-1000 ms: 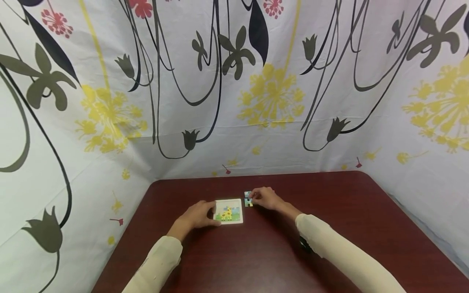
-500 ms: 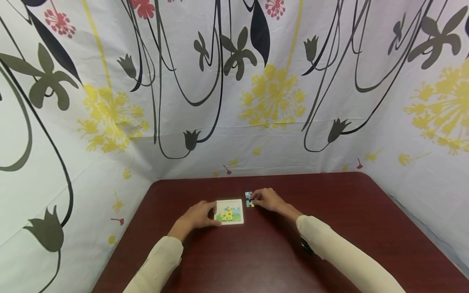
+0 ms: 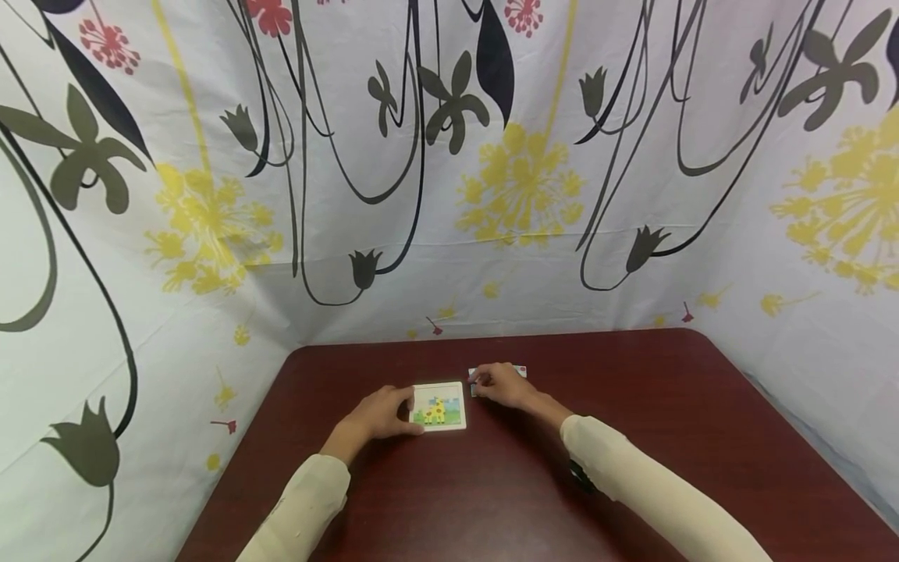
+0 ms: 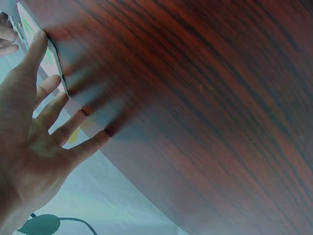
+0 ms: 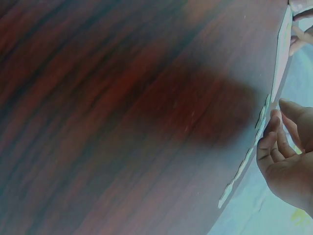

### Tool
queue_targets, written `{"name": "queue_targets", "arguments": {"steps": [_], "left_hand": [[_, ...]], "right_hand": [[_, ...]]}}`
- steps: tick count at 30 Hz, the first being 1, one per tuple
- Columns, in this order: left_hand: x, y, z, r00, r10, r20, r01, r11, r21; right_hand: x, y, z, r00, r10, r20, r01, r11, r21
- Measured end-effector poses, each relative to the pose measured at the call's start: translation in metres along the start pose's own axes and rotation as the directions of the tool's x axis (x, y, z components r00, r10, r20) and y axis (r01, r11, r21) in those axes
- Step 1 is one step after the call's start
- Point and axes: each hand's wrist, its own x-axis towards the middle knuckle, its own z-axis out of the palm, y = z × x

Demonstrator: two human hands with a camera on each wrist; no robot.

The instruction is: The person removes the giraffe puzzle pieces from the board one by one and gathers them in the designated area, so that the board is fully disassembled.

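Note:
My left hand (image 3: 381,411) holds the left side of a white-framed puzzle board (image 3: 442,385), thumb at its near edge and index finger at its far left corner. The left wrist view shows the other fingers spread, tips down at the table. A yellow giraffe on green and blue is pictured in the board, whose upper part is pale. Just right of it, my right hand (image 3: 507,386) is over a group of flat puzzle pieces (image 3: 520,370), mostly covering them. Its fingers bend down, thumb and index tips close together at the pieces (image 5: 239,171); I cannot tell if they pinch one.
The dark red-brown wooden table (image 3: 449,499) carries the board and pieces near its far edge. A white flowered cloth (image 3: 435,234) hangs behind and along both sides. A small dark object (image 3: 581,476) shows beneath the right sleeve (image 3: 632,460).
My right hand has shifted slightly left, now covering more of the pieces at its fingertips, while pieces to its right come into view. The left hand and board stay put.

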Motion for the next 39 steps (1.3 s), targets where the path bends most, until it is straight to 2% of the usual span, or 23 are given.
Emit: {"name": "queue_targets", "arguments": {"steps": [6, 13, 18, 26, 31, 39], "left_hand": [[-0.001, 0.001, 0.000, 1.000, -0.009, 0.004, 0.009, 1.000, -0.001], [0.000, 0.001, -0.002, 1.000, -0.001, 0.010, 0.001, 1.000, 0.006], [0.001, 0.000, -0.002, 1.000, 0.000, 0.011, 0.000, 1.000, 0.010], [0.003, 0.000, -0.002, 0.999, -0.019, 0.028, 0.018, 1.000, 0.012], [0.003, -0.001, -0.002, 1.000, -0.002, 0.026, 0.002, 1.000, 0.013], [0.004, -0.002, 0.000, 1.000, 0.012, 0.022, -0.012, 1.000, 0.013]], "right_hand": [[0.004, -0.008, 0.009, 1.000, -0.012, 0.020, 0.012, 1.000, 0.005], [0.008, -0.015, 0.016, 0.998, -0.059, 0.033, 0.057, 0.996, 0.067], [0.013, -0.021, 0.022, 0.995, -0.088, 0.038, 0.086, 0.996, 0.036], [0.018, -0.036, 0.032, 0.995, -0.053, 0.089, 0.050, 0.998, 0.030], [0.021, -0.041, 0.037, 0.994, -0.022, 0.109, 0.021, 1.000, 0.016], [0.025, -0.043, 0.043, 0.992, -0.037, 0.121, 0.039, 0.999, -0.020]]}}
